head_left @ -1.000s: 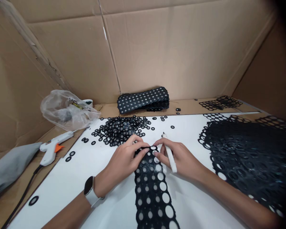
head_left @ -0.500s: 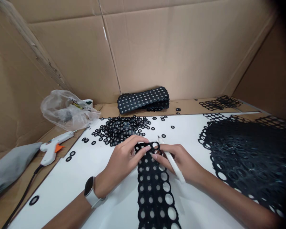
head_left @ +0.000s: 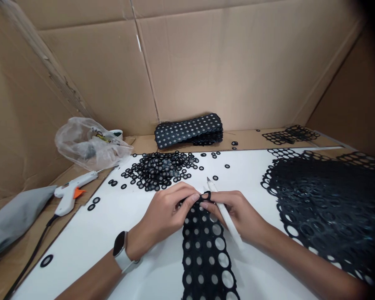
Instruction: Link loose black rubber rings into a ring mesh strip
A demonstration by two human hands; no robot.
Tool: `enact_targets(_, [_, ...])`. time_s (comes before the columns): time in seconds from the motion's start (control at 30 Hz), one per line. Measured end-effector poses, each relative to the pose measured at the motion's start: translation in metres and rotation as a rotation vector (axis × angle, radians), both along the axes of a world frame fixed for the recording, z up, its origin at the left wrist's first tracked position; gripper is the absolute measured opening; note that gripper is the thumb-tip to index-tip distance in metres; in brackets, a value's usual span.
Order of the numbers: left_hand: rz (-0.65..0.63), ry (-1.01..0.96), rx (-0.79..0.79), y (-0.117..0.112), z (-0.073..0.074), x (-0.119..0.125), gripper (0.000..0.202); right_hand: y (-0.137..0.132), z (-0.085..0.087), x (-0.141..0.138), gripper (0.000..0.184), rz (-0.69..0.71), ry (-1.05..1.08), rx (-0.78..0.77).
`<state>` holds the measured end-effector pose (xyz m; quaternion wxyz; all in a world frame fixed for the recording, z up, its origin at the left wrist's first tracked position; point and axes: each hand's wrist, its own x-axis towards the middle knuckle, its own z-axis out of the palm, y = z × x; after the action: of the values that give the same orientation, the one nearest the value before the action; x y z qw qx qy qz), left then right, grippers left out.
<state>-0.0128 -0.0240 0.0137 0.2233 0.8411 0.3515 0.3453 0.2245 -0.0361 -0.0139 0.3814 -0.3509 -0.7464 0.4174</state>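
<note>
Left hand (head_left: 167,212) pinches strip (head_left: 206,254) end, pinning it flat on sheet (head_left: 112,233), likely for steadiness. Right hand (head_left: 239,212) grips pen (head_left: 226,218) tucked back, fingertips freed to pinch ring (head_left: 206,195).

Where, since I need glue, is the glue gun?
Head view: the glue gun lies far left, between the grey pouch and the plastic bag.

Ring pile (head_left: 158,168) beyond left hand (head_left: 164,213); board (head_left: 103,216) leftward free
</note>
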Motion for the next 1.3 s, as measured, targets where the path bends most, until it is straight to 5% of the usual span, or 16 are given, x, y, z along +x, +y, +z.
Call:
enact_targets(0.33, [0.125, -0.054, -0.09, -0.005, 0.008, 0.009, 0.042, -0.01, 0.006, -0.002, 0.025, 0.104, -0.103, 0.192])
enact_targets(0.57, [0.223, -0.171, -0.034, 0.004, 0.009, 0.0, 0.017, -0.008, 0.006, -0.005, 0.029, -0.032, 0.01, -0.089])
enact_targets(0.8, [0.127, -0.02, 0.191, 0.002, 0.002, -0.005, 0.022, -0.004, 0.005, -0.005, 0.041, -0.115, 0.0, -0.117])
enact_targets(1.3, [-0.018, 0.035, 0.015, 0.003, 0.004, -0.006, 0.024, -0.004, 0.009, -0.004, 0.034, -0.027, 0.05, -0.113])
